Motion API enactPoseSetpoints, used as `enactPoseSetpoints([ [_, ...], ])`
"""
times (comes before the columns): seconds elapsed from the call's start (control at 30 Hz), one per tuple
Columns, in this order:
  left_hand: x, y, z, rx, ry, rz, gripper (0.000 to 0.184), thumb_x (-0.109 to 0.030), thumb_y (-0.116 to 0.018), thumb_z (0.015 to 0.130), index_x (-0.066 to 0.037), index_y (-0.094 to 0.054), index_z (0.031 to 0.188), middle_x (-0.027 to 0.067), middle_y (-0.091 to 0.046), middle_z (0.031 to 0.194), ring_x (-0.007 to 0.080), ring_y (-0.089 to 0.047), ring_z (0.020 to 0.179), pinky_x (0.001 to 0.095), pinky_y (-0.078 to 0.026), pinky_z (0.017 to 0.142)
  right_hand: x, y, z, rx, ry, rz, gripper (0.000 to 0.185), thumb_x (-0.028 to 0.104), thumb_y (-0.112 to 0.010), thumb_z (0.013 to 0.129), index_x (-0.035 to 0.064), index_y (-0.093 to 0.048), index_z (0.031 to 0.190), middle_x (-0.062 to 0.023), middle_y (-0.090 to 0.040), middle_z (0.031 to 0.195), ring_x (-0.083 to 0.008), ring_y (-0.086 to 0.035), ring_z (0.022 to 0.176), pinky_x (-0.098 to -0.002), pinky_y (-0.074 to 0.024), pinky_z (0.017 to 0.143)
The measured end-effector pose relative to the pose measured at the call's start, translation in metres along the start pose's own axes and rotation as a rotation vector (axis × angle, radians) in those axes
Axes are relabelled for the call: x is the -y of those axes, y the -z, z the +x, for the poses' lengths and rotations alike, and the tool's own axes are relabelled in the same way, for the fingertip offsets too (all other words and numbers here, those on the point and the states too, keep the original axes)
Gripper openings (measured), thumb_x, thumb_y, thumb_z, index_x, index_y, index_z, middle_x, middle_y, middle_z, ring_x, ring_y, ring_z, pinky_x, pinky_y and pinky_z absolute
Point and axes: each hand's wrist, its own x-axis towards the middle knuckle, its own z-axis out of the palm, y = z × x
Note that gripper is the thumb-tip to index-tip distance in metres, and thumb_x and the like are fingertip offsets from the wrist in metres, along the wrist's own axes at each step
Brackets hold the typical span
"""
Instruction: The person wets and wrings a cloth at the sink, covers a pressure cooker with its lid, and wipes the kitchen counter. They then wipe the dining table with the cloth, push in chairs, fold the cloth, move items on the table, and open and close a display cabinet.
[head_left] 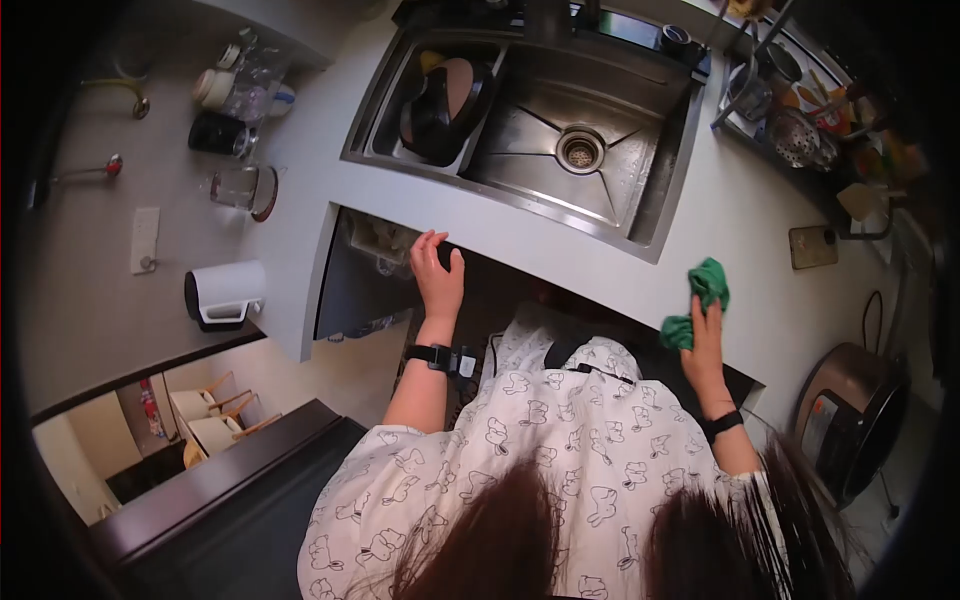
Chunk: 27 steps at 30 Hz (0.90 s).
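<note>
My right hand (704, 350) lies on a crumpled green cloth (709, 284) at the front edge of the white counter (500, 205). Part of the cloth bunches out beside the fingers on the left. My left hand (437, 277) is at the counter's front edge, over the open space below, its thumb apart from the slightly bent fingers and nothing in it. Beyond the counter edge sits a steel sink (640, 200) with a round drain (580, 149). A dark object with a pinkish-brown face (462, 95) rests in its left compartment.
At left stand a white kettle (225, 293), a glass jug (238, 187) and several bottles. A phone (813, 247) lies on the right counter, near a round dark appliance (850, 420). A rack with a perforated ladle (793, 137) stands at back right.
</note>
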Motion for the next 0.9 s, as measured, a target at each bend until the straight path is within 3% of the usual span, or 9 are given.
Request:
enactPoseSetpoints([
  [0.1, 0.005, 0.015, -0.016, 0.036, 0.061, -0.078, 0.028, -0.009, -0.058, 0.075, -0.005, -0.052, 0.102, 0.0142, -0.042, 0.116, 0.0315, -0.039, 0.112, 0.0397, -0.032, 0.097, 0.045, -0.018, 0.041, 0.076, 0.221, 0.042, 0.073, -0.006, -0.051, 0.065, 0.0032, -0.029, 0.134, -0.0249, -0.022, 0.137, -0.0396, -0.018, 0.130, -0.0451, -0.0199, 0.105],
  [0.27, 0.029, 0.045, -0.015, 0.081, 0.260, -0.175, 0.026, -0.011, -0.059, 0.077, -0.005, -0.053, 0.102, 0.0126, -0.043, 0.115, 0.0247, -0.051, 0.097, 0.0332, -0.044, 0.084, 0.102, -0.057, 0.086, 0.106, 0.479, -0.074, 0.070, -0.006, -0.048, 0.069, 0.0037, -0.028, 0.135, -0.0249, -0.018, 0.139, -0.0381, -0.016, 0.131, -0.0466, -0.0175, 0.105],
  [0.4, 0.064, 0.068, -0.023, 0.143, 0.298, -0.168, 0.025, -0.013, -0.059, 0.079, -0.009, -0.054, 0.103, 0.0074, -0.045, 0.116, 0.0182, -0.055, 0.089, 0.0300, -0.046, 0.073, 0.150, -0.078, 0.108, 0.091, 0.506, -0.095, 0.078, -0.007, -0.053, 0.066, 0.0049, -0.023, 0.137, -0.0260, -0.017, 0.139, -0.0403, -0.014, 0.131, -0.0495, -0.0167, 0.104],
  [0.47, 0.086, 0.082, -0.033, 0.143, 0.326, -0.191, 0.024, -0.016, -0.059, 0.080, -0.007, -0.055, 0.102, 0.0085, -0.049, 0.110, 0.0188, -0.057, 0.085, 0.0306, -0.047, 0.073, 0.178, -0.091, 0.122, 0.098, 0.535, -0.077, 0.078, -0.007, -0.053, 0.066, 0.0051, -0.023, 0.137, -0.0259, -0.017, 0.139, -0.0404, -0.014, 0.131, -0.0503, -0.0172, 0.104],
  [0.53, 0.121, 0.092, -0.044, 0.493, 0.446, -0.184, 0.026, -0.020, -0.059, 0.081, -0.005, -0.055, 0.102, 0.0105, -0.054, 0.103, 0.0202, -0.058, 0.084, 0.0318, -0.047, 0.074, 0.207, -0.109, 0.141, 0.097, 0.550, -0.060, 0.078, -0.007, -0.053, 0.066, 0.0054, -0.023, 0.137, -0.0259, -0.018, 0.139, -0.0405, -0.014, 0.131, -0.0511, -0.0176, 0.103],
  [0.57, 0.138, 0.098, -0.053, 0.534, 0.399, -0.173, 0.029, -0.023, -0.060, 0.080, -0.002, -0.057, 0.099, 0.0140, -0.059, 0.095, 0.0273, -0.060, 0.085, 0.0347, -0.048, 0.075, 0.221, -0.122, 0.153, 0.047, 0.587, -0.044, 0.071, -0.004, -0.052, 0.069, 0.0049, -0.026, 0.135, -0.0255, -0.019, 0.138, -0.0400, -0.017, 0.130, -0.0500, -0.0189, 0.102],
  [0.67, 0.185, 0.121, -0.071, 0.684, 0.450, -0.074, 0.030, -0.024, -0.060, 0.080, -0.002, -0.057, 0.100, 0.0156, -0.061, 0.097, 0.0285, -0.060, 0.086, 0.0350, -0.048, 0.076, 0.270, -0.157, 0.187, -0.018, 0.638, -0.043, 0.063, -0.002, -0.050, 0.072, 0.0045, -0.032, 0.133, -0.0244, -0.023, 0.138, -0.0394, -0.021, 0.129, -0.0487, -0.0219, 0.100],
  [0.77, 0.223, 0.140, -0.087, 0.493, 0.589, -0.190, 0.032, -0.026, -0.060, 0.080, -0.002, -0.057, 0.101, 0.0163, -0.062, 0.096, 0.0281, -0.060, 0.088, 0.0352, -0.048, 0.076, 0.323, -0.196, 0.225, 0.006, 0.747, -0.005, 0.057, -0.001, -0.046, 0.075, 0.0040, -0.035, 0.130, -0.0221, -0.024, 0.138, -0.0376, -0.022, 0.129, -0.0478, -0.0227, 0.101],
  [0.9, 0.259, 0.163, -0.106, 0.428, 0.666, -0.173, 0.033, -0.027, -0.060, 0.080, -0.002, -0.057, 0.101, 0.0160, -0.062, 0.094, 0.0280, -0.060, 0.087, 0.0355, -0.048, 0.076, 0.409, -0.259, 0.286, -0.056, 0.897, 0.006, 0.048, 0.002, -0.040, 0.078, 0.0051, -0.040, 0.126, -0.0188, -0.025, 0.139, -0.0342, -0.023, 0.130, -0.0469, -0.0249, 0.100],
])
